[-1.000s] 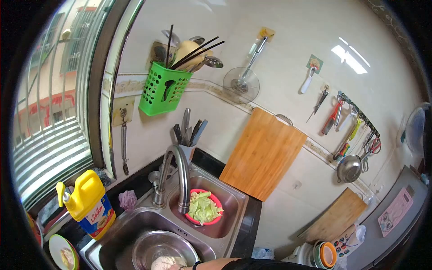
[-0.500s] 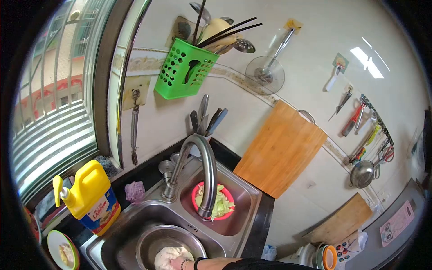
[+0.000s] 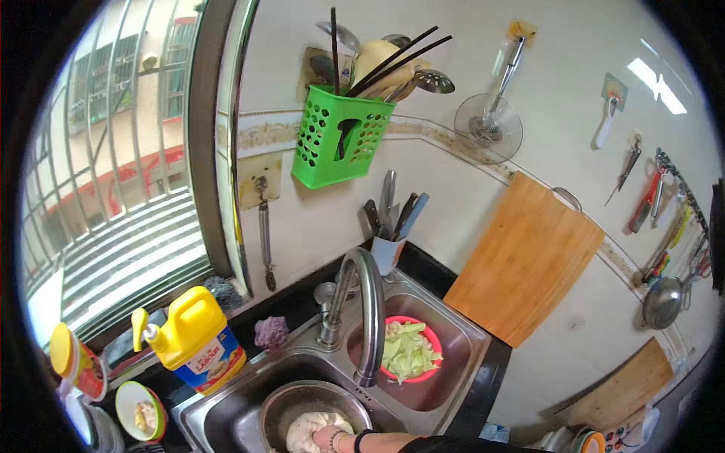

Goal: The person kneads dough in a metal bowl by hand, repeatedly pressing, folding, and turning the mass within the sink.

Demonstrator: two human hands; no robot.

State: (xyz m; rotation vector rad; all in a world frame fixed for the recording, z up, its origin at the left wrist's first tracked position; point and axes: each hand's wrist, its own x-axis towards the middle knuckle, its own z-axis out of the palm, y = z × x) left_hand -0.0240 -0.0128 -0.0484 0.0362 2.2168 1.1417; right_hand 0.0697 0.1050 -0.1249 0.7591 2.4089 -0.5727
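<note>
Reaching in from the lower right, my right hand [image 3: 328,438] is down in a round metal basin [image 3: 283,404] in the left sink bowl. Its fingers are closed against a pale, soft, dough-like lump [image 3: 308,430]; the fingertips are partly hidden by the lump. A dark band and a beaded bracelet circle the wrist. My left hand is out of view. Over the sink divider arches the metal faucet [image 3: 371,317]. In the right sink bowl sits a red basket [image 3: 436,368] holding pale green leafy vegetables [image 3: 408,351].
A yellow detergent jug [image 3: 195,321], a purple scrubber [image 3: 271,332] and a green-rimmed bowl [image 3: 160,423] stand left of the sink. Behind are a knife holder [image 3: 387,255] and a leaning cutting board [image 3: 525,264]. A green utensil basket [image 3: 321,170] hangs on the wall.
The camera view has swung left, so everything sits farther right and lower, and a yellow-lidded container shows at left. My right hand stays on the pale lump.
</note>
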